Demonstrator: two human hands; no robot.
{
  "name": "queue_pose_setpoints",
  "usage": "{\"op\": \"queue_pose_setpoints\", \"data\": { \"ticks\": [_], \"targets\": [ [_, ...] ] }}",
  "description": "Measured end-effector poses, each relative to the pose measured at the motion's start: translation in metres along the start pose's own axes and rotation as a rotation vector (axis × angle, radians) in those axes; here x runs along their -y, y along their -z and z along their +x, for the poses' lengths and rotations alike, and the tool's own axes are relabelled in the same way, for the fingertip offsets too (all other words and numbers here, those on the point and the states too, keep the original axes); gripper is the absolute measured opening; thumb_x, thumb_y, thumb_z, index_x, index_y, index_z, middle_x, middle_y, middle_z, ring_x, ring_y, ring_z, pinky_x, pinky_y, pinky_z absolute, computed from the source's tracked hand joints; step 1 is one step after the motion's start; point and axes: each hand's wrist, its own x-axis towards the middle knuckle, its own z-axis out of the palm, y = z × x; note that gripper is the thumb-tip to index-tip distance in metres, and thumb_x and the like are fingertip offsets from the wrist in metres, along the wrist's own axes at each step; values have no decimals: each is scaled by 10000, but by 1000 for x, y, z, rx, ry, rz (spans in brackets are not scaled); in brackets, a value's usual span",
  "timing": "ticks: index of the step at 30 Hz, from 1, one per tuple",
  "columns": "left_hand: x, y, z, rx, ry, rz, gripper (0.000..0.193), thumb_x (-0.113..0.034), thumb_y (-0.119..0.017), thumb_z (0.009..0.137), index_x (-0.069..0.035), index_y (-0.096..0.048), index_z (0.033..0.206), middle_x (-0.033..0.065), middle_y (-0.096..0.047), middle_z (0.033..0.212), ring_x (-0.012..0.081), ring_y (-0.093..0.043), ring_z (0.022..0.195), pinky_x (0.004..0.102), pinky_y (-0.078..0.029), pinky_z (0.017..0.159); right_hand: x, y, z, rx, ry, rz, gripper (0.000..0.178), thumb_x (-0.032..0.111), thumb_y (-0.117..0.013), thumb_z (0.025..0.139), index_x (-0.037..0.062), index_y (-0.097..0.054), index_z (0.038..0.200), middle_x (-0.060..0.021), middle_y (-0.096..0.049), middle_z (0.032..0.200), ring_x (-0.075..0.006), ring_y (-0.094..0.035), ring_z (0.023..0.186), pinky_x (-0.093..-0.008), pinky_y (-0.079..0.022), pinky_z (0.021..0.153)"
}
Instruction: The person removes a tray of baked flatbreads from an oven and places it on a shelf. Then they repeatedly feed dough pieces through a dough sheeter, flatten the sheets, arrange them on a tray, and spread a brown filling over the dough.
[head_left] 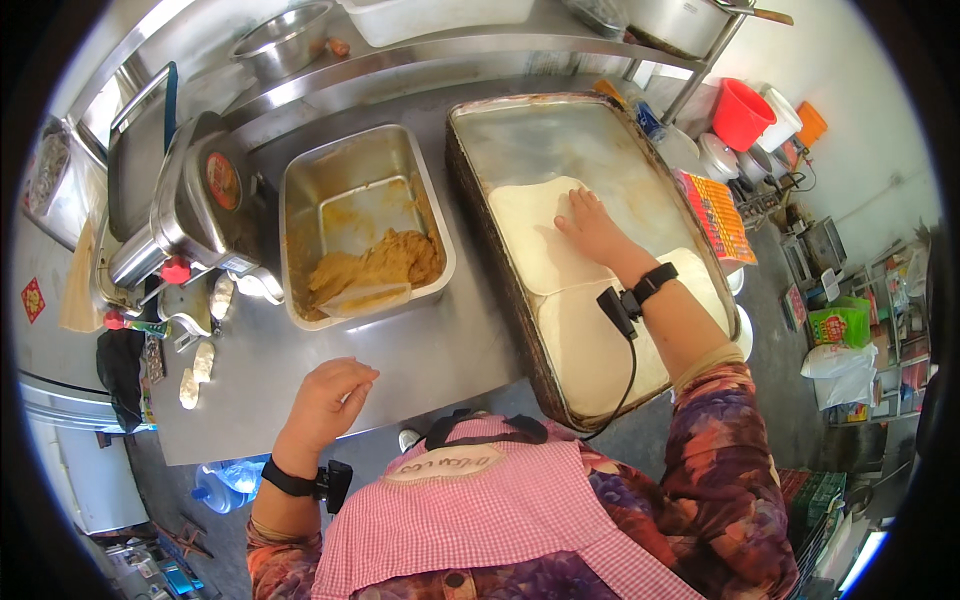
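Note:
My right hand (590, 232) lies palm down with its fingers spread on a flat, pale sheet of dough (525, 225). This sheet rests in a large, dark-rimmed baking tray (548, 385). Nearer to me, more dough sheets (590, 365) lie in the same tray, partly behind my right forearm. My left hand (332, 398) hovers above the table's front edge, loosely curved, with a gap between thumb and fingers and nothing seen in it. Ahead of it stands a deep steel pan (437, 240) holding a brownish-yellow paste (385, 262) and a flat, pale scraper (368, 298).
A steel machine (195, 200) with red knobs occupies the table's left side. Small pale dough pieces (204, 362) lie beside it. A shelf (480, 50) bearing a steel bowl (283, 42) runs across the back. Beyond the tray are an orange packet (718, 215) and a red bucket (742, 112).

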Motion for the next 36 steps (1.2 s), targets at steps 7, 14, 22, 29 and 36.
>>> {"op": "queue_pose_setpoints", "data": {
  "ticks": [7,14,22,29,36],
  "targets": [
    [14,8,-23,-60,63,16,130,10,-630,802,-45,-669,912,129,-677,909,314,-638,898,389,-488,904,31,19,-55,256,217,64,625,346,-452,960,-36,-284,1425,-231,-233,1505,-371,-181,1411,-434,-137,1161],
    [24,17,-38,-65,171,-9,121,6,-638,806,-46,-674,910,130,-678,917,305,-643,897,363,-495,850,56,30,-116,395,406,303,568,260,-482,923,-47,-356,1385,-256,-320,1453,-390,-257,1380,-423,-193,1150],
    [51,35,-76,-159,290,57,115,-56,-626,845,-41,-687,942,139,-680,922,287,-649,874,351,-507,783,21,38,-124,-68,-30,-61,518,297,-576,893,-37,-485,1278,-272,-515,1275,-391,-494,1193,-423,-394,1012],
    [122,59,-112,-241,481,100,246,-164,-613,845,-49,-651,1060,156,-665,974,328,-634,899,393,-502,794,45,51,-109,-5,-258,309,443,217,-550,915,-21,-501,1286,-254,-521,1293,-365,-476,1243,-378,-378,1023],
    [262,97,-110,-190,647,304,540,-224,-587,866,-16,-434,1341,236,-429,1374,389,-422,1262,430,-371,1036,174,53,-121,-165,28,190,386,146,-557,901,-9,-519,1253,-199,-548,1274,-342,-455,1273,-392,-341,1054]
  ]
}}
